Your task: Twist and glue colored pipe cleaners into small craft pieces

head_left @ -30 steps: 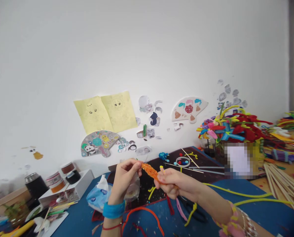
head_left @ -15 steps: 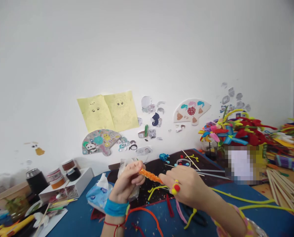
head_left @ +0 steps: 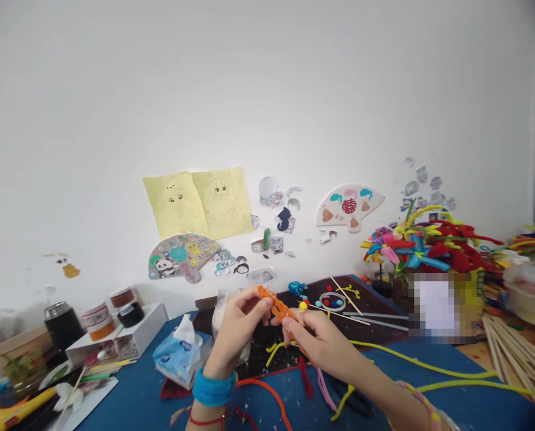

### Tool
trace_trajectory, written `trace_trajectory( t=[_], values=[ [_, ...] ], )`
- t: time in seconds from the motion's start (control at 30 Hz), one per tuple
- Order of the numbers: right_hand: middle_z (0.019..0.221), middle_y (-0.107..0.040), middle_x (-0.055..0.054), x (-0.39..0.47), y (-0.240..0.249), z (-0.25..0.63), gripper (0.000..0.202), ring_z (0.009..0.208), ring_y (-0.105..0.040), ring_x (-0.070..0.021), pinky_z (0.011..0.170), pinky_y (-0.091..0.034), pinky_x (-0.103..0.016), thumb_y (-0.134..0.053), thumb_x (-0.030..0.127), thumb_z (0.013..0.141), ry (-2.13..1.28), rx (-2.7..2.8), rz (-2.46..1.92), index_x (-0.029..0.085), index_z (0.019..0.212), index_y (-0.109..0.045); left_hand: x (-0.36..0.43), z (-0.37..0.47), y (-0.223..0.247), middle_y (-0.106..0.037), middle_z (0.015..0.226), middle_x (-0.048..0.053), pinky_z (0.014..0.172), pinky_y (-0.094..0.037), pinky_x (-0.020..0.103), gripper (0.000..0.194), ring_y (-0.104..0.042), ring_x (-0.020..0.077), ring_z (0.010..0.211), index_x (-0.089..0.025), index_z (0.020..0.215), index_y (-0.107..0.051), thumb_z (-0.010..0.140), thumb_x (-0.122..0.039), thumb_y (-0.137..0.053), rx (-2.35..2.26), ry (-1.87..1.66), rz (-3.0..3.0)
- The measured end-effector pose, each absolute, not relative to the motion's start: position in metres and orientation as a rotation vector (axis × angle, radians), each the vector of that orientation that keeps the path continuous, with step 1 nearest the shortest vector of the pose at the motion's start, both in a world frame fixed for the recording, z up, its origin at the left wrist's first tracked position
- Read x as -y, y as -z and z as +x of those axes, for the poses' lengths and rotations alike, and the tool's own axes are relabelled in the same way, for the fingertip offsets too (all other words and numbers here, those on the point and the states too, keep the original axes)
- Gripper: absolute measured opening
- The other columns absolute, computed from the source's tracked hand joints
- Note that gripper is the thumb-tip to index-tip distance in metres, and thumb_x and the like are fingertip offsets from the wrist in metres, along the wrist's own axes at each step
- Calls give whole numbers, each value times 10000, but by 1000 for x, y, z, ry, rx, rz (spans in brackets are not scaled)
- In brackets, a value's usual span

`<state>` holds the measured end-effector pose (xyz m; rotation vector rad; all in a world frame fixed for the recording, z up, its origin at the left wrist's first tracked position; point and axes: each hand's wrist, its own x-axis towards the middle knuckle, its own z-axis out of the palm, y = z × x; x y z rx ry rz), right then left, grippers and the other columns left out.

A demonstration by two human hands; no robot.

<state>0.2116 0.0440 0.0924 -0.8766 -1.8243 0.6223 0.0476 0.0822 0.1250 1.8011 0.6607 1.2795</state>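
An orange fuzzy, twisted pipe cleaner (head_left: pixel 277 305) is held in the air between my two hands. My left hand (head_left: pixel 245 317), with a blue band (head_left: pixel 213 386) at the wrist, pinches its upper left end between thumb and fingers. My right hand (head_left: pixel 315 338) is closed on its lower right part, and a ring with yellow, red and blue balls (head_left: pixel 303 304) shows on a finger. Under the hands lie yellow pipe cleaners (head_left: pixel 420 359), a pink one (head_left: pixel 325 389), a dark red one (head_left: pixel 306 377) and an orange one (head_left: pixel 270 395).
A tissue pack (head_left: pixel 182 353) stands left of my hands. Further left are paint jars (head_left: pixel 97 320) on a white stand and a yellow-handled tool (head_left: pixel 18 413). Colourful pipe-cleaner flowers (head_left: pixel 422 248) and wooden sticks (head_left: pixel 512 353) are at the right. A clear ring (head_left: pixel 333 301) holds small pompoms.
My right hand has turned and moved left, closer to my left hand. The orange piece now shows as a looped, doubled shape, tilted more steeply.
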Motion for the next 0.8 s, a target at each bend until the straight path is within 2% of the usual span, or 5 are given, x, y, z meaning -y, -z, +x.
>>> trace_trajectory(
  t=[0.1, 0.23, 0.43, 0.6, 0.8],
  values=[
    [631, -509, 4, -47, -94, 215, 424, 563, -444, -103, 571, -344, -234, -367, 419, 924, -569, 1826, -939, 150, 640, -530, -84, 49, -126, -516, 606, -18, 539, -374, 219, 255, -464, 109, 550, -142, 746, -585, 815, -387, -589, -701, -1256, 1923],
    [540, -458, 19, -49, -96, 221, 488, 498, -429, -98, 537, -338, -238, -306, 438, 937, -522, 1833, -985, 171, 549, -431, -87, 47, -124, -501, 641, -16, 565, -386, 231, 253, -476, 126, 592, -162, 754, -532, 848, -397, -534, -768, -1215, 2046],
    [644, -612, -55, -53, -100, 235, 419, 654, -583, -180, 654, -409, -283, -377, 403, 912, -194, 1720, -1025, 192, 555, -438, -84, 48, -121, -535, 726, 1, 687, -388, 251, 219, -504, 162, 730, -178, 791, -537, 865, -382, -509, -708, -1085, 2066],
    [555, -572, -44, -53, -102, 242, 420, 536, -535, -169, 582, -385, -289, -389, 387, 904, -32, 1678, -1058, 200, 533, -441, -80, 53, -122, -551, 801, 18, 764, -388, 265, 149, -507, 169, 809, -163, 819, -573, 861, -302, -537, -509, -967, 1826],
    [605, -573, -29, -51, -105, 240, 404, 556, -517, -149, 547, -392, -271, -372, 438, 903, -426, 1752, -1058, 149, 735, -598, -85, 61, -115, -538, 756, 23, 768, -425, 270, 155, -534, 140, 757, -151, 752, -559, 875, -238, -521, -236, -1068, 1348]
  ],
)
